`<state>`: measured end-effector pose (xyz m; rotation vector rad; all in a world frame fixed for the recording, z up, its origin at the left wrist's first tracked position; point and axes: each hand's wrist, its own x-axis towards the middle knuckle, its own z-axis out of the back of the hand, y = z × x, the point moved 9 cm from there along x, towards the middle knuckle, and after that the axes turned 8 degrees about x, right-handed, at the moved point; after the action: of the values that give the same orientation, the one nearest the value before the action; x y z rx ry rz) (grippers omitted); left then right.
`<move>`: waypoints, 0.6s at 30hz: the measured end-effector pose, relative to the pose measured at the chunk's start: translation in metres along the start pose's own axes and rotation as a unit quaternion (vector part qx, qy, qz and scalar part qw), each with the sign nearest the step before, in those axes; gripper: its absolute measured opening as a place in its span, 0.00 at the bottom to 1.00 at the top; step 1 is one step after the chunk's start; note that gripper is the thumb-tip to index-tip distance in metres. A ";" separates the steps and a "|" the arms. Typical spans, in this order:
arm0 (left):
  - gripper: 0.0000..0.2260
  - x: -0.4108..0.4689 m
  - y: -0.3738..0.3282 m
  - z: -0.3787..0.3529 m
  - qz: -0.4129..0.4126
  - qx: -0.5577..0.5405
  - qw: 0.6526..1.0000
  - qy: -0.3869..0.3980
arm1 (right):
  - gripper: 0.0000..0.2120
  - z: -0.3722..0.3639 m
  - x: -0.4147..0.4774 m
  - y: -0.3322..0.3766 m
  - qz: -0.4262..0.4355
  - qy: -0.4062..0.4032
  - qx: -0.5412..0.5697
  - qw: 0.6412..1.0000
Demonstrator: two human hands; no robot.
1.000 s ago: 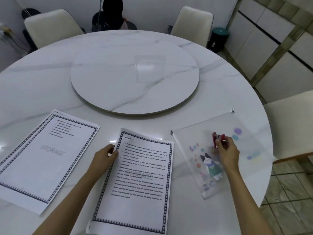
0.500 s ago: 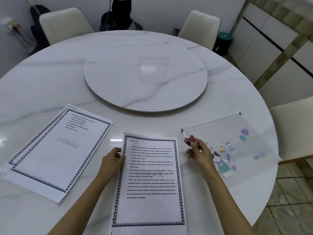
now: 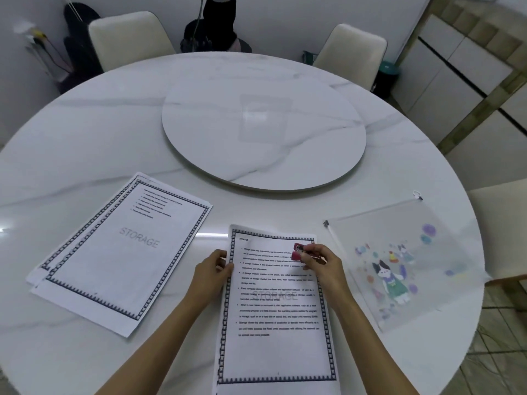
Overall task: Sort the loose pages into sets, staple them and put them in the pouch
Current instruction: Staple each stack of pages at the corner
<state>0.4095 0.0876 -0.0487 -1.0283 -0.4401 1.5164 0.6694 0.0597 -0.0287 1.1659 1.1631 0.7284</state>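
Note:
A set of printed pages [image 3: 275, 317] with a dark patterned border lies in front of me on the white marble table [image 3: 85, 132]. My left hand [image 3: 212, 270] pinches its left edge near the top. My right hand [image 3: 320, 262] holds a small red stapler [image 3: 298, 251] over the upper right part of that set. A second set of pages [image 3: 125, 249] marked STORAGE lies to the left, slightly fanned. The translucent zip pouch [image 3: 399, 260] with a cartoon cat print lies flat to the right.
A round marble turntable [image 3: 263, 129] fills the table's middle. Cream chairs [image 3: 127, 38] stand at the far side and one at the right edge [image 3: 502, 229]. Cabinets line the right wall, with a dark bin [image 3: 385, 75] beside them.
My right hand has carried the red stapler leftward from above the pouch to over the top of the middle pages. My left hand stays on the page edge.

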 end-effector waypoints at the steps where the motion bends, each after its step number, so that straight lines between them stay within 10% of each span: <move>1: 0.04 0.001 0.000 0.000 0.000 -0.003 1.000 0.003 | 0.06 -0.003 -0.001 -0.001 -0.003 0.004 -0.015 1.000; 18: 0.06 0.009 0.002 -0.002 -0.014 -0.030 0.999 0.028 | 0.18 -0.055 0.003 0.007 0.085 0.071 -0.241 0.964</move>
<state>0.4105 0.0953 -0.0550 -1.1044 -0.4610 1.4525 0.6186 0.0818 -0.0215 0.8161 0.9339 1.1695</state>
